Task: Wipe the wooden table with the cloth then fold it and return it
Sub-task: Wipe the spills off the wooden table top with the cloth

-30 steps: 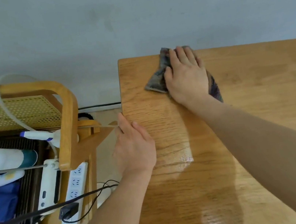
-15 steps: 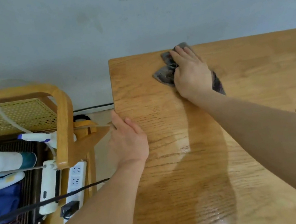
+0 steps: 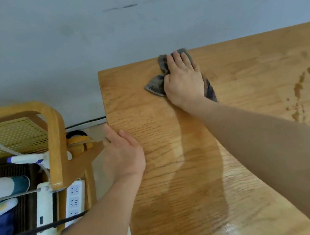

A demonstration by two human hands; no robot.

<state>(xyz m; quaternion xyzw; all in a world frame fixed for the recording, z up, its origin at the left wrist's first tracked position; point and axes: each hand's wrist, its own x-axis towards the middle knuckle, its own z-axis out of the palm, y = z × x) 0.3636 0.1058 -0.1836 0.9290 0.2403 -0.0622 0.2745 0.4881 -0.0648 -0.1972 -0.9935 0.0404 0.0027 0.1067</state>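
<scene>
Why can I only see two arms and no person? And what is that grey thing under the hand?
The camera sits on the person's head and looks down, so you see only their own arms, just as they do. This is the only view there is. The right hand lies flat on a grey cloth and presses it onto the wooden table, near the far edge by the wall. That is how you wipe. The left hand rests on the table's left edge and holds nothing. Further right on the table are brown marks; the cloth is not on them. Beside the table stands a wooden frame with a white power strip next to it.
</scene>
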